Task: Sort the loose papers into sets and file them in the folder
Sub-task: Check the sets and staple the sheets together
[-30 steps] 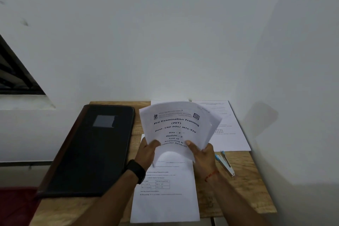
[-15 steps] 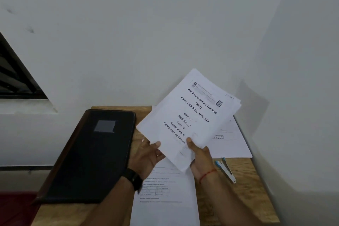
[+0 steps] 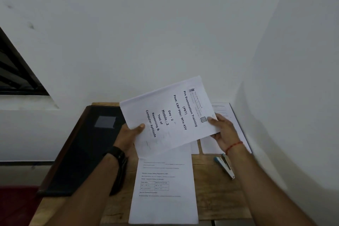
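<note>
A plain white wall [image 3: 165, 24] faces me, with a few dark smudges [image 3: 31, 25] high on its left. To my right a second white wall [image 3: 302, 79] meets it in a shaded corner. My wooden table [image 3: 216, 198] stands in that corner. On the left, a dark window [image 3: 14, 75] sits above a pale ledge [image 3: 23, 102]

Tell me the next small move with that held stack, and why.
Probably tap the paper stack edge-down on the table to square it: both the left hand and right hand hold it turned sideways in the air, and the stapler lies nearby.
</note>
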